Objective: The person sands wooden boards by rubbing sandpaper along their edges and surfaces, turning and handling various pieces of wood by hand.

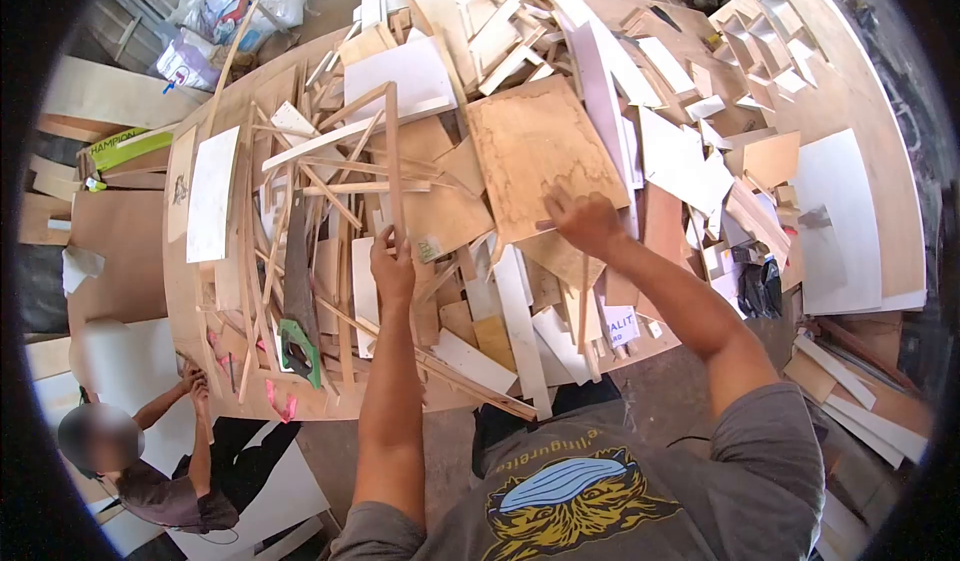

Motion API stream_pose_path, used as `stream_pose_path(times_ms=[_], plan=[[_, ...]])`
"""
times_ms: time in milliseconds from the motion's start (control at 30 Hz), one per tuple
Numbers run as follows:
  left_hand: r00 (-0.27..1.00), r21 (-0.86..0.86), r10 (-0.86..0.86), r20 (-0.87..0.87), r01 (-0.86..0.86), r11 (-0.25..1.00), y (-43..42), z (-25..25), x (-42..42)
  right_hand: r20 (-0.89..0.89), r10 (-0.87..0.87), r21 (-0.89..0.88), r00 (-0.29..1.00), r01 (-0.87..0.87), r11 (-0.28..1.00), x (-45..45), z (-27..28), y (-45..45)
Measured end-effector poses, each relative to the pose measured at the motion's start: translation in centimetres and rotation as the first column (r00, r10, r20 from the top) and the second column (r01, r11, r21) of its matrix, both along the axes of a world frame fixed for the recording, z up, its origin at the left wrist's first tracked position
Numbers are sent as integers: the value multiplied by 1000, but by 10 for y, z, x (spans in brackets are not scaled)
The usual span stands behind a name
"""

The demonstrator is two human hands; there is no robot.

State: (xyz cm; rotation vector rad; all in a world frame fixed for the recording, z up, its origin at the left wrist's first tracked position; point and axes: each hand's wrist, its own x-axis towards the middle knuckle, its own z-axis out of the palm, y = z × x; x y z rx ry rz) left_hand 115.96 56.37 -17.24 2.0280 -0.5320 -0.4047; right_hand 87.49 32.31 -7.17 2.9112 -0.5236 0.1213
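Observation:
My left hand (393, 266) is closed round the lower end of a thin wooden strip (394, 166), which rises away from me and joins another strip at its top. My right hand (580, 219) is at the lower right part of a square brown board (545, 156) with stained edges; its fingers are bent, and what they grip, if anything, is hidden. Under and around both hands lies a heap of wood offcuts and white panels (398, 81). Left of my left hand is a handsaw (298, 346) with a green handle.
A large plywood table (350, 404) bears the heap. Another person (180, 481) sits at the lower left, hands together. Small box-like wooden pieces (760, 46) stand at the upper right, a white panel (850, 221) at the right. Plastic bags (190, 61) lie at the upper left.

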Motion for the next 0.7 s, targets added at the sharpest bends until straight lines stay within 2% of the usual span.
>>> stream_pose_path(times_ms=[67, 167, 200, 300, 333, 433, 467, 567, 600, 700], plan=[[1000, 69, -3, 8, 3, 998, -2, 10, -15, 116, 100, -127, 988, -85, 988, -13, 2, -7], [946, 173, -3, 325, -56, 983, -9, 27, -40, 387, 100, -111, 916, -62, 992, -35, 31, -27], [963, 133, 32, 268, -70, 989, -18, 41, -52, 433, 10, 19, 901, -21, 1000, -44, 45, -34], [974, -59, 93, 207, -82, 995, -42, 53, -94, 745, -102, 210, 660, -86, 974, -74, 81, -66], [971, -57, 89, 222, -78, 995, -52, 61, -111, 678, -372, 514, 634, -47, 857, -85, 99, -69], [966, -337, 73, -249, -157, 928, -88, 87, -165, 514, -738, 858, 438, -237, 456, -128, 119, -104], [971, -316, 50, -234, -125, 940, -95, 97, -181, 478, -813, 852, 332, -398, 339, -138, 132, -103], [968, -312, 84, -238, -158, 937, -115, 121, -231, 312, -892, 847, 328, -521, 105, -187, 128, -116], [967, -373, 57, -249, -150, 916, -118, 116, -242, 243, -892, 872, 382, -489, 28, -209, 120, -122], [955, -398, -3, -296, -120, 909, -119, 138, -285, 60, -876, 919, 478, -368, -138, -270, 105, -131]])
